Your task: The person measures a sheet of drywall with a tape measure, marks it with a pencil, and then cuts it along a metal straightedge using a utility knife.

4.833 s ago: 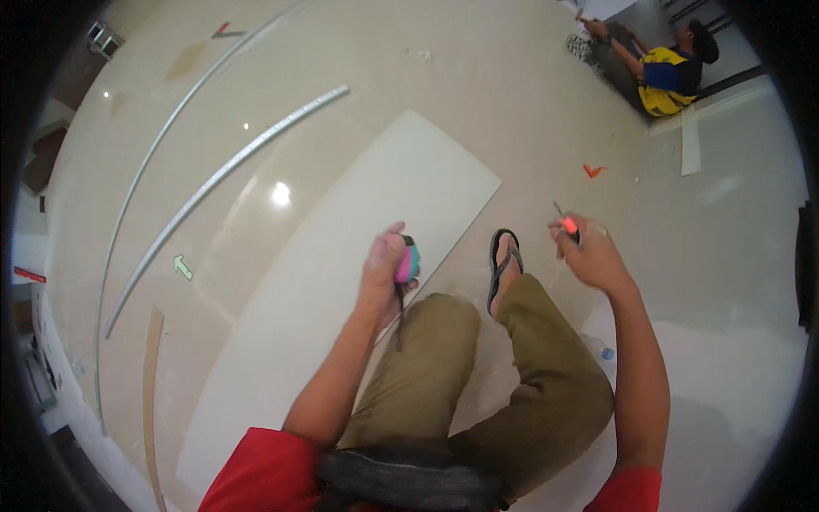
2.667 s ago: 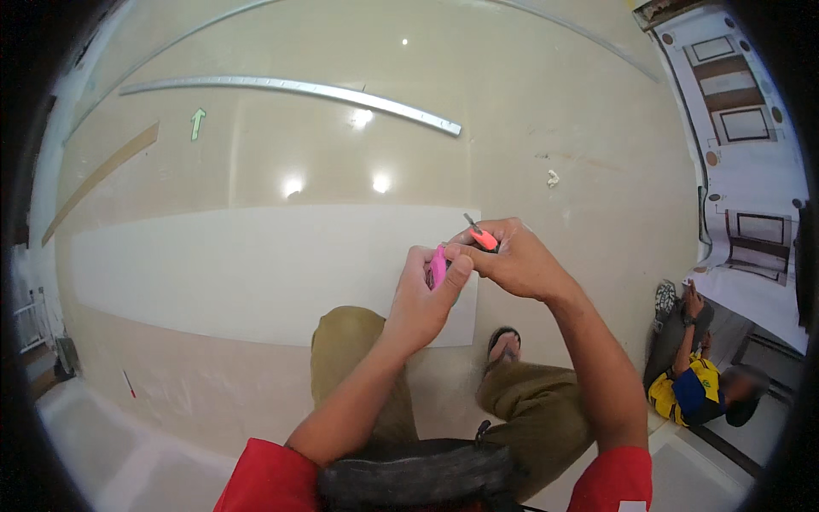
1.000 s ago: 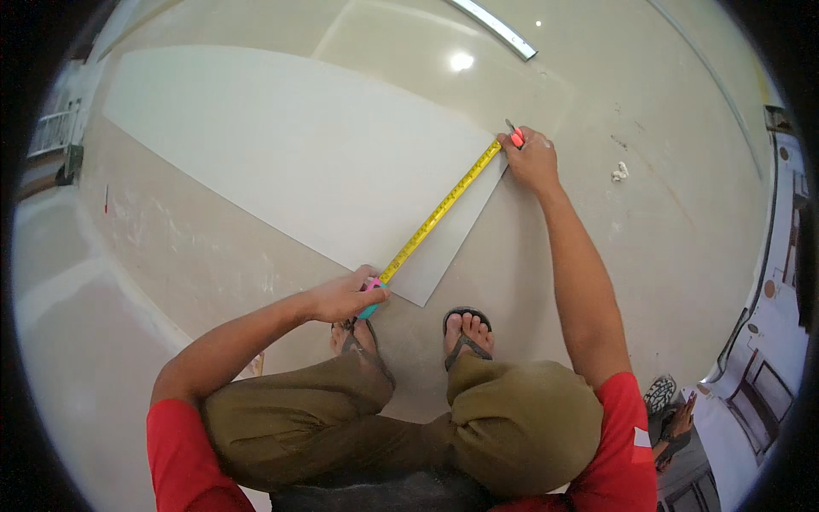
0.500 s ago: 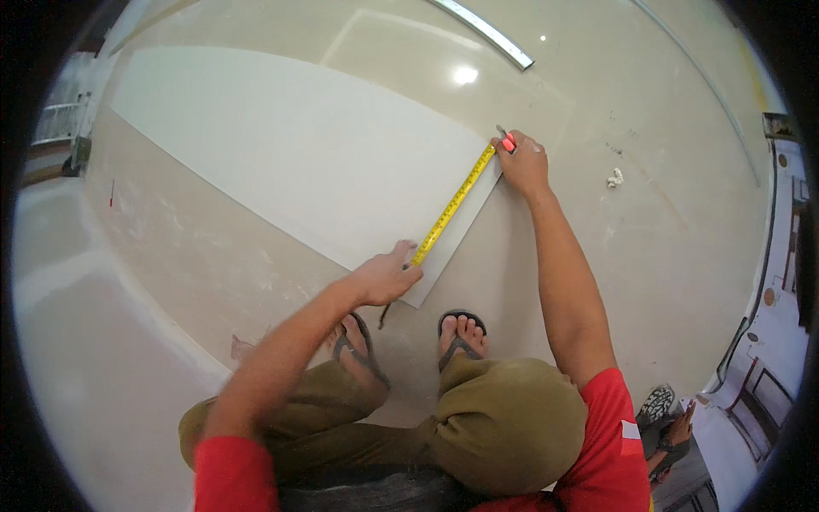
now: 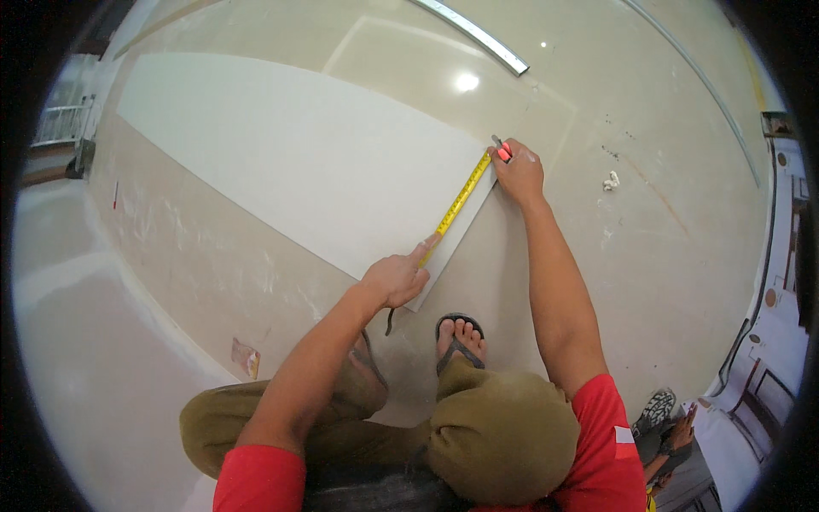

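A large white board lies flat on the floor, its narrow end toward my right. Along that end stretches the yellow blade of a tape measure. My left hand is closed round the tape measure near the board's close corner, index finger reaching along the blade; the case is mostly hidden, and a dark strap dangles below. At the far corner my right hand is closed on a red utility knife, its grey tip poking out. The same hand is at the far end of the blade.
A metal channel lies beyond the board, and a long thin strip runs along the far right. White crumpled scraps are on the floor. My sandalled foot is close to the board. Another person's shoe shows at lower right.
My left hand has slid up along the tape, away from me, and its index finger now lies on the blade. The right hand stays at the far corner.
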Tool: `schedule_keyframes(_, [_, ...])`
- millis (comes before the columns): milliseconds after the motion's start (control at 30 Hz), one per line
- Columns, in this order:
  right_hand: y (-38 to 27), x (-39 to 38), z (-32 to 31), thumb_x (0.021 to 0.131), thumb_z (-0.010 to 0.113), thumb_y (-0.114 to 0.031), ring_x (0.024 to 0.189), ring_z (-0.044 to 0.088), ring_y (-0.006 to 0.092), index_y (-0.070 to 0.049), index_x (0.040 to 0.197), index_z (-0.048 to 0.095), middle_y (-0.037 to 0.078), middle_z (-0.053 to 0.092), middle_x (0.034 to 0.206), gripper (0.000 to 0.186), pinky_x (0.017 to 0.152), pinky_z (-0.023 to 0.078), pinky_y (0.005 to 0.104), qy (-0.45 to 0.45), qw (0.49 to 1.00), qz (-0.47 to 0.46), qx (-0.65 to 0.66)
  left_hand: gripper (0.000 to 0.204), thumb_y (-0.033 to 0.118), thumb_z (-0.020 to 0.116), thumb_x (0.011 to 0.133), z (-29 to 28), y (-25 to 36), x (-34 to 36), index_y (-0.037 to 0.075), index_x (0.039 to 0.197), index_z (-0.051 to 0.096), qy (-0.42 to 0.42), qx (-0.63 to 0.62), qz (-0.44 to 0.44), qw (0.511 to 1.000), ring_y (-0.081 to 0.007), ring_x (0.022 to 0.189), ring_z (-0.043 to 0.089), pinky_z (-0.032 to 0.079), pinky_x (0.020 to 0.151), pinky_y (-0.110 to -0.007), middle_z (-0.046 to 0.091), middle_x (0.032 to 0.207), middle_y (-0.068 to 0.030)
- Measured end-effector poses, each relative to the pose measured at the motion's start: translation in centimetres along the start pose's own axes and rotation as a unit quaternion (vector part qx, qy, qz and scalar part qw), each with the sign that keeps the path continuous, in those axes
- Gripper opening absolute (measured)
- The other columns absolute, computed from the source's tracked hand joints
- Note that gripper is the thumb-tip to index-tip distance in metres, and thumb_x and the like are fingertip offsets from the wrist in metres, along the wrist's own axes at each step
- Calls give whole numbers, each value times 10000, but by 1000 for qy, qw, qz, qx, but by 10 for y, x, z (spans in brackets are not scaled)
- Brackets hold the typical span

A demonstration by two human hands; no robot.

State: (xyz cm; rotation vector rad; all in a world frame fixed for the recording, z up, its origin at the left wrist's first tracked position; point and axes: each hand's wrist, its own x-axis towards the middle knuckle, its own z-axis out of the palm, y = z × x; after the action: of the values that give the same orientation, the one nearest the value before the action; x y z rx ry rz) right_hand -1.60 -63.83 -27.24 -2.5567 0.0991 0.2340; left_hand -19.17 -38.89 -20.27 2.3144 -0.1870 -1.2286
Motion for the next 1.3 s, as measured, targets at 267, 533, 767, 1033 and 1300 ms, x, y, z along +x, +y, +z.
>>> schedule_keyframes(267, [-4,-2,-4,944,704,-435,924,689,378,-83,909,698,165,729,912,354,804,535,484,-5,999,50,18,770,311,505,1019,2,3,6,239,1677,111,15,49,-13,999,-480,872,707,568,846,-575,727,937,-290])
schedule_keyframes(533, [-2,0,-3,935,707,-445,899,693,373,-81,889,699,164,727,895,368,793,535,487,12,999,32,26,795,297,512,1009,-3,10,9,257,1678,85,10,72,-17,997,-484,830,710,577,817,-590,727,911,-289])
schedule_keyframes(767, [-3,-2,-3,930,708,-460,918,692,379,-85,895,693,163,725,890,377,799,535,497,-3,998,57,30,783,256,474,1015,-11,19,4,252,1686,71,-25,75,-47,996,-445,938,728,574,877,-546,737,1040,-286])
schedule_keyframes(1033, [5,-1,2,920,718,-479,951,699,376,-81,904,695,162,733,940,399,824,537,500,11,999,48,22,801,176,479,981,-13,27,4,259,1690,115,-13,113,-73,991,-411,902,744,586,835,-519,753,1010,-250])
schedule_keyframes(1300, [1,-2,-2,895,730,-503,945,703,367,-77,901,696,162,734,946,428,806,539,494,16,998,50,36,865,123,590,914,3,31,17,178,1678,188,81,162,-52,982,-361,745,746,590,702,-504,750,844,-184])
